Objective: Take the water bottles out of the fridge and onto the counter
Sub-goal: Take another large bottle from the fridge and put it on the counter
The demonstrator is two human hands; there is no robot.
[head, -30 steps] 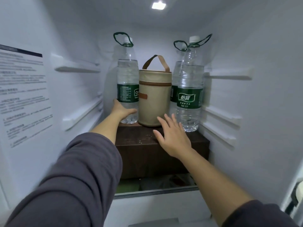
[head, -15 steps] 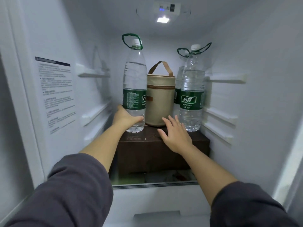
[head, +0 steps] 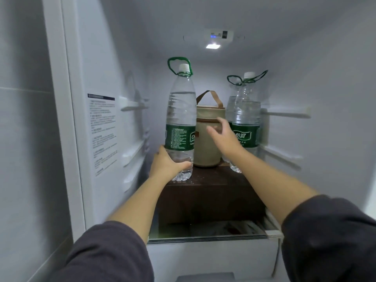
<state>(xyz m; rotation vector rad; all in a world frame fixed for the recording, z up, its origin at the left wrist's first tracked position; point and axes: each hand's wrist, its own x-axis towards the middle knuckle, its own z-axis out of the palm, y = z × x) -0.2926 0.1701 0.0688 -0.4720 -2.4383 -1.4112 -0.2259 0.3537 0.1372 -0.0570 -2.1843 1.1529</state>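
Right hand point(head: 225, 138) rose; left hand point(head: 167, 165) grips bottle point(head: 180, 119) base.

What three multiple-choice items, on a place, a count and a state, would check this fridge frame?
1. Where is the bag?
A) on the box, between bottles
B) on the floor
C) in a hand

2. How many bottles show?
A) one
B) three
C) five

3. What is the left hand doing?
A) hanging idle
B) pressing the wall
C) gripping the left bottle low down

Key:
1A, the bag stands on the brown box with bottles either side.
2B, one at left, plus the right bottle and the rear bottle behind it.
3C, its fingers curl round the bottle near the base.
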